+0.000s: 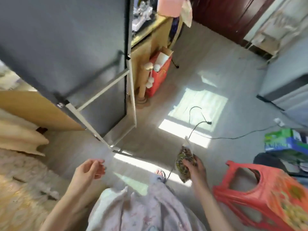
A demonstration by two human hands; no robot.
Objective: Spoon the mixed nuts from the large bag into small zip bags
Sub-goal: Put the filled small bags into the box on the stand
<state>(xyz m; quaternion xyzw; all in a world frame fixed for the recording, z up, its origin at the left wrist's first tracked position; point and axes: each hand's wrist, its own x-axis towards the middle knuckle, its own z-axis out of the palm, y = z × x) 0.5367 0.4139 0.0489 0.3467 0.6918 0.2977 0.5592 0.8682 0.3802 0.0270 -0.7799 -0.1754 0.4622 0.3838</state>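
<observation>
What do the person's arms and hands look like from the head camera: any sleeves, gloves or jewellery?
Both forearms are bare to the frame edge: no sleeves, no gloves. No ring, watch or bracelet shows on the left hand or right hand. Motion blur hides finer detail.

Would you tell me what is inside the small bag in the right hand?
The bag in the right hand holds mixed nuts; fingers cover its lower part.

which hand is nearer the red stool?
Right. The right hand, holding a bag of nuts, is just left of the red stool; the left hand is far across the lap.
</observation>
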